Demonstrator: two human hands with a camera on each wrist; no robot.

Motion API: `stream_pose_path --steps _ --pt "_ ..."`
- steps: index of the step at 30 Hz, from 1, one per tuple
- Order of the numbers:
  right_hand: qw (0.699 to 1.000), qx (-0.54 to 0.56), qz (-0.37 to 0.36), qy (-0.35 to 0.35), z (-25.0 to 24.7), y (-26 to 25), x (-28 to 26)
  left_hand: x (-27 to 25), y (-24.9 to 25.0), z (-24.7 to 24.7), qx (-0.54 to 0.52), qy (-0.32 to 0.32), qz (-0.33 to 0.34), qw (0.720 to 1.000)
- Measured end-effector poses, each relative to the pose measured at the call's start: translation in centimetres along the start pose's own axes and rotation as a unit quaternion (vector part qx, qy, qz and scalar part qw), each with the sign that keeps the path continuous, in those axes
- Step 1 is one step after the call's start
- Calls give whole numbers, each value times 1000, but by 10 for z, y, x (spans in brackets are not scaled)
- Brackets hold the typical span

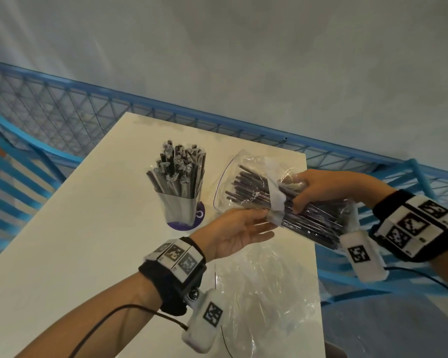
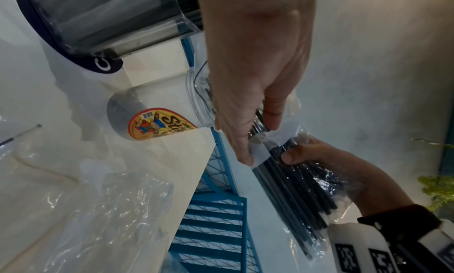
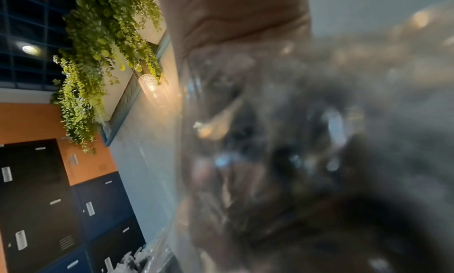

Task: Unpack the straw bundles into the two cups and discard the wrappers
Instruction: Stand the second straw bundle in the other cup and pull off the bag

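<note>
Both hands grip a crinkly clear-wrapped bundle (image 1: pixel 308 215) of slim dark straws.

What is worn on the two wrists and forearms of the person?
Arms are bare, without sleeves. Each wrist has a black band carrying white blocks with black square markers. A white box with one such marker hangs below each wrist. A thin black cable runs from the left box.
</note>
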State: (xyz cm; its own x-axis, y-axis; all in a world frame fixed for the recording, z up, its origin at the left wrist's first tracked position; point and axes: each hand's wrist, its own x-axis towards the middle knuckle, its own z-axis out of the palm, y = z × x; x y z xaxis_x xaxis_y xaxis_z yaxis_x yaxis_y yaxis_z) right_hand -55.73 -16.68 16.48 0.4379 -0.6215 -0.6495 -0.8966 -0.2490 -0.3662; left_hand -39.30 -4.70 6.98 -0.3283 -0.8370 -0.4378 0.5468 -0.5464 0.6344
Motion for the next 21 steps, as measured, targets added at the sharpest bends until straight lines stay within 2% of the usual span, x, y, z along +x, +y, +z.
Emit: stream_pose_path --steps 4,6,7,10,12,15,18,19,21 --pt "998 56 -2 8 -3 12 -7 -8 6 -13 50 13 -4 999" --pt "995 98 -5 13 0 27 -13 -18 13 -23 136 35 -18 990" --pt "993 118 0 19 4 36 -16 -24 19 -27 212 39 -28 976" --pt "987 159 -2 33 19 58 -19 -43 42 -23 428 58 -17 902" --pt "982 179 -19 48 28 67 -20 -52 65 -8 500 100 53 858" --pt "972 222 -32 75 35 76 -30 -54 106 17 551 164 204 792" --pt "961 247 -71 104 39 85 -41 -44 137 33 581 160 299 740" --pt "956 257 -83 115 41 86 -45 -38 142 34 599 143 297 730" --pt "946 277 -101 132 43 86 -52 -26 141 33 634 100 232 731"
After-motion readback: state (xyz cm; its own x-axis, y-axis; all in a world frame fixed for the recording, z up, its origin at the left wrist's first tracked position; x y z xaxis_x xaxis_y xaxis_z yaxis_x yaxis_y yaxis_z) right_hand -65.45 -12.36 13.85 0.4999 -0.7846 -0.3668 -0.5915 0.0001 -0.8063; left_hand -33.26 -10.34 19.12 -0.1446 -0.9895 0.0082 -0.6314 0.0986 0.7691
